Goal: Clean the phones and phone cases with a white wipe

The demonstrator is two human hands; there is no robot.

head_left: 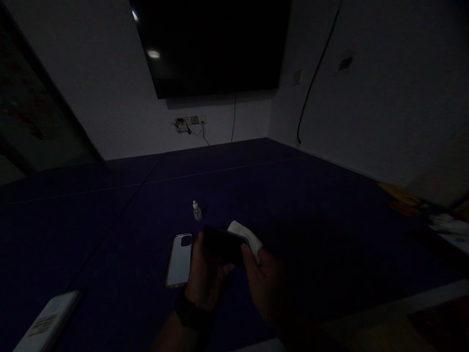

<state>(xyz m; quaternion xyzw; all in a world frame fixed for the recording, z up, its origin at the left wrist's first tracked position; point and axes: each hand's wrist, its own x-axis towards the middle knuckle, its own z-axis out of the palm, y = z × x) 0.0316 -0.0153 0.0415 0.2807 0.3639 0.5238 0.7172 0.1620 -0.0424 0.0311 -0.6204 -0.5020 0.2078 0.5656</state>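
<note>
My left hand (205, 278), with a dark watch on its wrist, is wrapped round one end of a dark phone (222, 244) held above the table. My right hand (262, 276) pinches a folded white cloth (244, 231) against the phone's other end and far edge. Just left of my left hand lies a phone case (179, 261) with a camera cutout at its top. Beyond it stands a small dropper bottle (197, 211) with a white top, upright. The phone's face is too dark to make out.
The dark blue table (128, 234) reaches to the walls. A white box (47, 320) lies at the near left. Yellow cloth-like items (401, 194) and white items (449, 225) lie at the right. A large screen (220, 46) hangs above sockets (190, 121) with cables.
</note>
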